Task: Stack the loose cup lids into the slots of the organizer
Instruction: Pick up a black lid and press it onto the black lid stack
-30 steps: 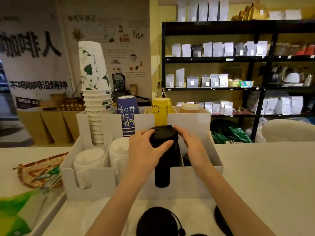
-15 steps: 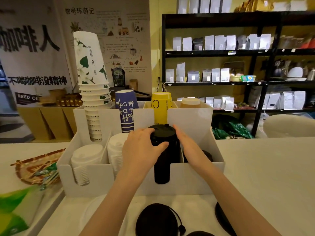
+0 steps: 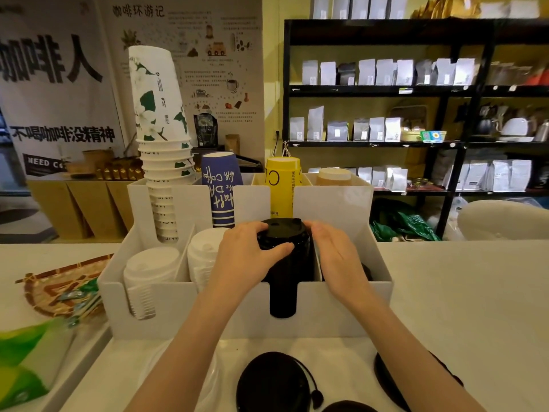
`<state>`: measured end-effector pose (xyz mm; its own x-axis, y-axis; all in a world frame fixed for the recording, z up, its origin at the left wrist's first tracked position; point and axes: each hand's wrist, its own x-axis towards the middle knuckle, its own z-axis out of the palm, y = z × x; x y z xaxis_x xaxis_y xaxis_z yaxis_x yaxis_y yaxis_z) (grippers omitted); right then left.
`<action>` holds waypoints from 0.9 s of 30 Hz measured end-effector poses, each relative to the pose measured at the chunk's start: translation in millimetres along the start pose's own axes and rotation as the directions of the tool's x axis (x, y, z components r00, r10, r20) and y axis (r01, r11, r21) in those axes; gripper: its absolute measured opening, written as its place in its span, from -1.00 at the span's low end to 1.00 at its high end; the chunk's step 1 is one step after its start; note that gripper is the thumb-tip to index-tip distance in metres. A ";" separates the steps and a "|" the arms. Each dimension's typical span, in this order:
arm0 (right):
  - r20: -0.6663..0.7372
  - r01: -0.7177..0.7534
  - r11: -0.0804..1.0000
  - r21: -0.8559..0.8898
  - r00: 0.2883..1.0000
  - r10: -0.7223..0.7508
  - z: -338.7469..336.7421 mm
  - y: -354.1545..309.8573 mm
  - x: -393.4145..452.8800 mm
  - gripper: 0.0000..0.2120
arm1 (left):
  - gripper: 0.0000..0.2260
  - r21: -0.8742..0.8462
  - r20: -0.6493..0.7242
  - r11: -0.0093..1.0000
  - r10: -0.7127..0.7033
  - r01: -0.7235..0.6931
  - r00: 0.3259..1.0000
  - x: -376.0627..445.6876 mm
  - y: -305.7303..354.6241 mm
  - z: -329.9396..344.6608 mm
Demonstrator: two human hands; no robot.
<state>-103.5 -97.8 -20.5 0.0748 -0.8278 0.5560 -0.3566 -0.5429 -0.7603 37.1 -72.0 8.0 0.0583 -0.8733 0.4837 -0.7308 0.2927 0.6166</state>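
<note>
Between organizer [image 3: 341, 307] dividers, both hands, left [image 3: 246, 257] and right [image 3: 335, 257], clasp the black lid stack [image 3: 283, 281].

Black lid stack [image 3: 282, 263] fills third front slot, fourth slot [image 3: 368, 270] beside it open above, counter right [image 3: 463, 292] bare

The organizer [image 3: 341, 304] looks like smooth white plastic with a soft sheen. In its third front slot the black lids [image 3: 283, 257] are plastic, faintly glossy on top and ribbed down the side; the white lids [image 3: 148, 275] at the organizer's left end are matt, ribbed plastic. Behind them, the cups [image 3: 160, 120] are printed paper. Left of the organizer lies a woven tray [image 3: 50, 289], rough like wicker. The desk [image 3: 463, 295] is pale, smooth and matt.
</note>
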 end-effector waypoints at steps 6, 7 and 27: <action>0.013 -0.012 0.996 -0.083 1.000 0.013 0.0 -1.8 -1.9 -0.48 | -0.51 0.019 -0.007 1.000 0.020 -0.020 1.000 1.3 -4.0 1.9; 0.027 -0.021 0.996 -0.086 0.999 0.024 -0.9 -4.2 -2.7 -0.47 | -0.51 0.030 -0.004 0.999 0.023 -0.023 1.000 1.2 -4.2 2.8; 0.070 -0.194 0.942 -0.272 0.973 0.221 -60.9 -25.3 -154.8 -0.57 | -0.71 -0.042 0.081 0.966 0.257 -0.254 0.963 -57.1 1.3 9.2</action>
<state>-162.8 52.7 -66.9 0.0588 -0.9350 0.3498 -0.6039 -0.3124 -0.7333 26.5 -25.4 -24.5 -0.1869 -0.7975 0.5736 -0.6925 0.5211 0.4989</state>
